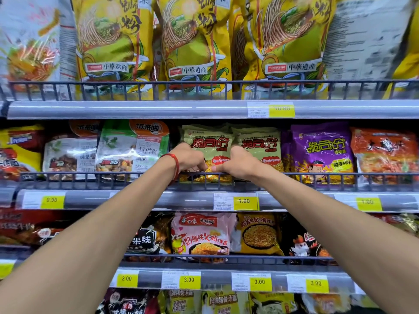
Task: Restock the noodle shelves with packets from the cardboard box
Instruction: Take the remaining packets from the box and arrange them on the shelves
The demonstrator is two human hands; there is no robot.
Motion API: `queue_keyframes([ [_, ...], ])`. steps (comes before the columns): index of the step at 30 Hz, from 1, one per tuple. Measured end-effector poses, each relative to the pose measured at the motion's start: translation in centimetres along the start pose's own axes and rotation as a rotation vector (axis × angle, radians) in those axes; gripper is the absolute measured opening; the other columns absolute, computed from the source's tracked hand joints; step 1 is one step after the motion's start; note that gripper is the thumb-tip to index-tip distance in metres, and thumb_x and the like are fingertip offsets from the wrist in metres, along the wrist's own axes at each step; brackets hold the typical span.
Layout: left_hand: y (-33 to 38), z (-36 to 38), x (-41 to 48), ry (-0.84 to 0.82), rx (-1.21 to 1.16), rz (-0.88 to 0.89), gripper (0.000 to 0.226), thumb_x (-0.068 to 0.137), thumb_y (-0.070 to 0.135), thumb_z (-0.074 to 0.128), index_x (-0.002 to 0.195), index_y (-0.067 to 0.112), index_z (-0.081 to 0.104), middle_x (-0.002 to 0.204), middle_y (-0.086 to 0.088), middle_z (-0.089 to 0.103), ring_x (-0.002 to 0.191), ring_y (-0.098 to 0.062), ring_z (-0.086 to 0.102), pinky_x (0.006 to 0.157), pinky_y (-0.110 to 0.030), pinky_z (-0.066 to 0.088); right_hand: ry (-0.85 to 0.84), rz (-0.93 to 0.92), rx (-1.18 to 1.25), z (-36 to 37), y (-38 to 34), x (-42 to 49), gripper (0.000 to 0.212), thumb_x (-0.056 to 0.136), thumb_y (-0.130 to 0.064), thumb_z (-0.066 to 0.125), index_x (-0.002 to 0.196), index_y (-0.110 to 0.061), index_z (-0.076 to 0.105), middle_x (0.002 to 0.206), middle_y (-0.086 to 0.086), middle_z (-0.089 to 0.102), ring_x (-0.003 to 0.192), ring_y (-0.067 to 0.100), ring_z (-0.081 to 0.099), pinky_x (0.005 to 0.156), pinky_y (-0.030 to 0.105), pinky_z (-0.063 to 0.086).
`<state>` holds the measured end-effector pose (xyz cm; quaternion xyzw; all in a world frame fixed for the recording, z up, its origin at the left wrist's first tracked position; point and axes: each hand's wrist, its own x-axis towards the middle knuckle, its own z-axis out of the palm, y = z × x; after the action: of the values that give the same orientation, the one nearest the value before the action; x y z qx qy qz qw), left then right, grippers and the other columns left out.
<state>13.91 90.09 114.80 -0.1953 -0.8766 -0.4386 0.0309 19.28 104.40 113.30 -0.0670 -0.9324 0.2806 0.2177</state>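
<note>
Shelf rail, green packet behind it — left grip, right grip holding it.

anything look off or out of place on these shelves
The grey packet near the right end of the top shelf shows its printed back, while the yellow packets beside it face front. No spill or tear shows. The left hand and right hand grip the green packets below.
</note>
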Motion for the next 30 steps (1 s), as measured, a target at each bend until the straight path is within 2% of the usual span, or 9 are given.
queue_keyframes([
  [3,0.0,0.0,0.3,-0.012,-0.025,-0.021,0.054,0.082,0.011,0.075,0.129,-0.002,0.051,0.14,-0.016,0.05,0.127,-0.032,0.046,0.101,-0.04,0.04,-0.026,0.002,0.021,-0.1,0.2,0.2,0.042,0.089,-0.034,0.074,0.102,-0.007,0.044,0.085,-0.003,0.044,0.082,0.013,0.046,0.061,0.027,0.034],
  [7,-0.4,0.0,0.9,-0.057,-0.039,-0.047,0.043,0.081,0.012,0.075,0.119,0.0,0.057,0.137,-0.014,0.051,0.125,-0.03,0.046,0.091,-0.038,0.037,-0.032,0.009,0.013,-0.1,0.2,0.2,0.043,0.09,-0.033,0.072,0.112,-0.007,0.046,0.101,0.002,0.052,0.091,0.016,0.051,0.076,0.03,0.039],
  [10,-0.9,0.0,1.3,-0.068,-0.087,-0.039,0.046,0.082,0.013,0.076,0.121,0.002,0.054,0.135,-0.013,0.051,0.127,-0.029,0.044,0.101,-0.042,0.037,-0.022,0.01,0.034,0.0,0.4,0.1,0.051,0.09,-0.035,0.072,0.121,-0.004,0.047,0.109,0.004,0.049,0.101,0.02,0.049,0.082,0.031,0.039],
  [13,-1.4,0.3,1.3,-0.015,-0.12,-0.011,0.066,0.081,0.013,0.076,0.136,0.0,0.042,0.136,-0.014,0.051,0.117,-0.027,0.047,0.091,-0.036,0.038,0.009,0.014,0.041,0.3,0.5,0.1,0.048,0.087,-0.038,0.075,0.111,-0.009,0.046,0.098,0.0,0.047,0.096,0.02,0.046,0.074,0.031,0.039],
  [18,-2.1,0.0,1.6,0.036,-0.209,0.013,0.058,0.088,-0.001,0.064,0.139,-0.005,0.036,0.083,0.001,0.055,0.073,-0.005,0.047,0.071,-0.027,0.039,0.141,0.023,0.013,1.5,-0.1,0.3,0.055,0.074,-0.051,0.082,0.099,-0.012,0.052,0.1,0.002,0.063,0.094,0.024,0.06,0.087,0.042,0.051],
  [21,-2.2,-0.2,1.7,0.012,-0.219,-0.001,0.057,0.09,-0.003,0.061,0.14,-0.004,0.035,0.081,0.0,0.057,0.075,-0.007,0.049,0.079,-0.03,0.04,0.175,0.037,-0.06,1.8,-0.3,0.1,0.056,0.073,-0.058,0.079,0.095,-0.015,0.051,0.089,-0.001,0.062,0.087,0.023,0.061,0.083,0.042,0.053],
  [24,-2.4,-0.2,2.1,-0.023,-0.191,0.011,0.053,0.087,-0.001,0.065,0.134,-0.004,0.042,0.094,-0.007,0.064,0.082,-0.013,0.056,0.07,-0.028,0.044,0.173,0.05,-0.013,1.6,-0.1,0.2,0.053,0.072,-0.052,0.083,0.091,-0.015,0.051,0.089,0.0,0.061,0.09,0.025,0.061,0.086,0.045,0.052],
  [27,-2.6,-0.2,2.4,-0.024,-0.18,0.037,0.055,0.081,-0.003,0.067,0.131,-0.003,0.045,0.106,-0.014,0.066,0.09,-0.022,0.061,0.084,-0.036,0.052,0.209,0.084,-0.025,1.5,-0.4,-0.1,0.051,0.073,-0.046,0.084,0.077,-0.018,0.043,0.077,-0.004,0.051,0.087,0.025,0.056,0.079,0.039,0.047],
  [30,-2.8,-0.1,2.7,-0.01,-0.159,0.04,0.055,0.076,-0.004,0.066,0.127,-0.001,0.047,0.113,-0.019,0.064,0.103,-0.03,0.062,0.092,-0.047,0.055,0.238,0.094,-0.079,1.8,-0.9,0.0,0.051,0.073,-0.049,0.083,0.085,-0.015,0.048,0.086,-0.003,0.058,0.087,0.024,0.053,0.078,0.035,0.044],
])
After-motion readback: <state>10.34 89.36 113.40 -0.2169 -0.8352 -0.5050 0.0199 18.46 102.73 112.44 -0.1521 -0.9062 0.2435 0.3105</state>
